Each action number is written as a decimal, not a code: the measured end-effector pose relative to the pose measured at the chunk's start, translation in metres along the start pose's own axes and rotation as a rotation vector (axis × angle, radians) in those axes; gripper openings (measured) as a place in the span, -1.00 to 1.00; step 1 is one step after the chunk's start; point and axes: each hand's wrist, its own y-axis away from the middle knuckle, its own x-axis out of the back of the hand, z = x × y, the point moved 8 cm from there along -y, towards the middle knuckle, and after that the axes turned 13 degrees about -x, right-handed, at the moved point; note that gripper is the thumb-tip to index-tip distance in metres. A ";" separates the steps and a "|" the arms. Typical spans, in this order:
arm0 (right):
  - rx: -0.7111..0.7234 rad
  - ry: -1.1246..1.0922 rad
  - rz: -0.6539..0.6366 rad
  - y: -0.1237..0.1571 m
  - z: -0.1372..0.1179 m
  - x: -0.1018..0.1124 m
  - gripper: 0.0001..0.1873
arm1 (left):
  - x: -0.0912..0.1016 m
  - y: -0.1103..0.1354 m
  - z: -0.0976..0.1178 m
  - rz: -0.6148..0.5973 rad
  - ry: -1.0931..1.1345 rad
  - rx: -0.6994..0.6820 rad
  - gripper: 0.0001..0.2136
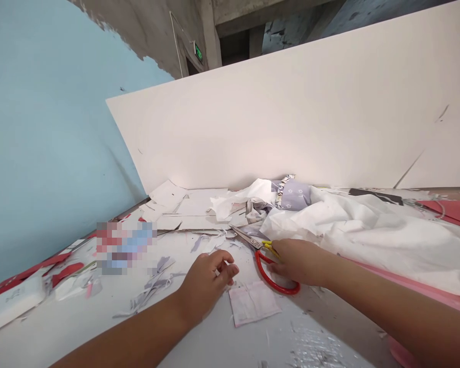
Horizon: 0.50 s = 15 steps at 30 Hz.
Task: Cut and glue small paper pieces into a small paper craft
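Observation:
My right hand (301,260) is closed at a pair of scissors (268,276), over its yellow-covered handle part. The other handle is a bare red loop, and the metal blades point up and left. The palm hides some of the scissors. My left hand (210,281) hovers loosely curled to the left, a gap showing between thumb and fingers, with nothing seen in it. Between the hands lies a small pale pink fabric piece (255,302), flat on the grey-white table (199,337).
White cloth (368,220) is bunched at the right, beside a lilac patterned fabric bundle (297,195). Flattened cardboard (199,204) lies at the back, before a tall white panel (276,122). Grey fabric strips (149,291) and red scraps (67,273) litter the left side.

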 end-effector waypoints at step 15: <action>0.052 -0.835 -0.226 0.003 -0.010 0.001 -0.86 | 0.002 -0.002 -0.004 0.051 0.142 0.006 -0.71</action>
